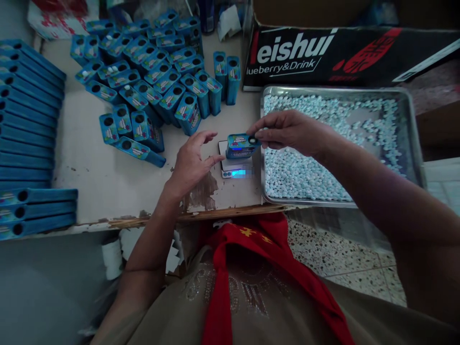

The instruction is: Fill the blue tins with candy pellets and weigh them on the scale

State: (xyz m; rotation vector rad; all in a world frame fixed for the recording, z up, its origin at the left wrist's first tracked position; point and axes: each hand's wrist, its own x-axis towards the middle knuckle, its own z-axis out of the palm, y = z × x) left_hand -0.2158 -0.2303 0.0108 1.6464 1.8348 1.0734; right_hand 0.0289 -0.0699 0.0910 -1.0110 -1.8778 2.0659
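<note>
A small blue candy box (239, 146) with a round hole in its top stands on a small digital scale (226, 163) with a lit display. My right hand (283, 132) is closed, its fingertips pinched together at the hole end of that box. What those fingers hold, if anything, is hidden; a whitish bit shows at the hole. My left hand (194, 160) is open just left of the scale, thumb and fingers apart, holding nothing. Right of the scale, a metal tray (264, 191) holds many small pale blue and white candies (305, 175), under my right forearm.
Many upright blue boxes (161, 76) crowd the back of the table (108, 201), some with white candies at their holes. More blue boxes (28, 115) stand in a row at the left. A black carton (323, 52) sits behind the tray. The table's front edge is chipped.
</note>
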